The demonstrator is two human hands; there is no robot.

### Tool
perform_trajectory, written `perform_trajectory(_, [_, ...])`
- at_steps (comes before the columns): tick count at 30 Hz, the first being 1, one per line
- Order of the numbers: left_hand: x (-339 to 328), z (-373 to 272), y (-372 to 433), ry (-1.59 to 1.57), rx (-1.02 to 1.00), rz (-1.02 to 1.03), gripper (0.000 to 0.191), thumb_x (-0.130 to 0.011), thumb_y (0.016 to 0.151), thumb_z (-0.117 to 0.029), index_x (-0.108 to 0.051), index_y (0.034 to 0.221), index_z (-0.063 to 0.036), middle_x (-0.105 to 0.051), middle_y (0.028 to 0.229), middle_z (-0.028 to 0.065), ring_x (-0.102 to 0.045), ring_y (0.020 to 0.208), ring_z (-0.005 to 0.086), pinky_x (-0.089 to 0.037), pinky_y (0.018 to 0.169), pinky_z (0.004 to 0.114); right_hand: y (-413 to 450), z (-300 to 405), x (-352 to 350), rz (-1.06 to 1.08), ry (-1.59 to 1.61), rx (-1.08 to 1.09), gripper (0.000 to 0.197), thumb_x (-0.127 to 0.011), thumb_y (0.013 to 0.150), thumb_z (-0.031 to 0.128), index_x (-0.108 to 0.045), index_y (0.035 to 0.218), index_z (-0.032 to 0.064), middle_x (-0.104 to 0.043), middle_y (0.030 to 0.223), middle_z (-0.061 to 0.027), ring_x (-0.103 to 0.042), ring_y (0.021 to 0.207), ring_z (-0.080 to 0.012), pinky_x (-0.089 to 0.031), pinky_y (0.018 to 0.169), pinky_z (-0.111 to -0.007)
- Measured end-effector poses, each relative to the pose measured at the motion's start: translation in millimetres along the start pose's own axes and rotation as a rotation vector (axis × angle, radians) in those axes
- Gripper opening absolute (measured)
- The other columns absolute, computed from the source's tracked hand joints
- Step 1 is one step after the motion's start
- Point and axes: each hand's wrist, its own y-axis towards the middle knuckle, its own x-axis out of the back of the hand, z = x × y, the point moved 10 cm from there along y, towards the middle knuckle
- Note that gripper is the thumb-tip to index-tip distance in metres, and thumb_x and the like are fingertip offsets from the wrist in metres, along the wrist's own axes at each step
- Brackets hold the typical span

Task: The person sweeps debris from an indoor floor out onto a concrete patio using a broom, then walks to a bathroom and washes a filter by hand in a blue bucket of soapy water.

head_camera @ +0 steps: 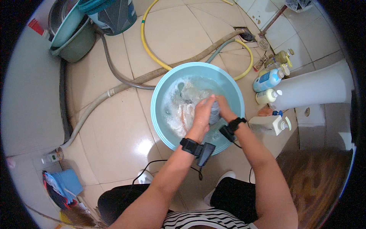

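A round light-blue plastic basin (pixel 160 126) stands on the floor before me, holding sudsy water (pixel 173 117). Over its right half, my left hand (pixel 204 110) and my right hand (pixel 224 107) come together around a bunched grey cloth (pixel 214 113). Fingers partly hide the cloth, and its lower part hangs at the water. Left of my left hand, a wet whitish, translucent item (pixel 187 113) lies in the foam; what it is I cannot tell. Each wrist wears a black strap with a small cabled device.
Behind the basin run a ribbed drain hose (pixel 183 61) and a yellow hose (pixel 145 40). Several pump bottles (pixel 267 80) line the right side by a white pedestal (pixel 314 86). Stacked basins (pixel 75 45) and a bucket (pixel 114 17) stand back left; a blue container (pixel 68 181) sits lower left.
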Motion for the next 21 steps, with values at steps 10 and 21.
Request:
perform_trajectory(10, [63, 1, 16, -0.109, 0.096, -0.049, 0.082, -0.051, 0.09, -0.049, -0.01, 0.147, -0.0075, -0.018, 0.148, 0.0216, -0.034, 0.128, 0.0366, -0.038, 0.099, 0.041, -2, -44, 2, 0.04, -0.618, -0.336, 0.038, -0.063, 0.08, 0.027, -0.062, 0.105, -0.0029, -0.065, 0.104, -0.0138, -0.063, 0.092, -0.0227, -0.048, 0.081, -0.036])
perform_trajectory(21, [27, -14, 22, -0.459, 0.055, 0.225, 0.056, -0.053, 0.09, -0.045, -0.045, 0.127, -0.0037, -0.054, 0.122, 0.0147, -0.054, 0.11, 0.0273, -0.045, 0.093, 0.039, -23, 88, -49, 0.358, 0.479, -0.515, 0.037, -0.067, 0.081, 0.029, -0.064, 0.101, -0.0016, -0.064, 0.096, -0.0054, -0.062, 0.081, -0.0157, -0.049, 0.072, -0.029])
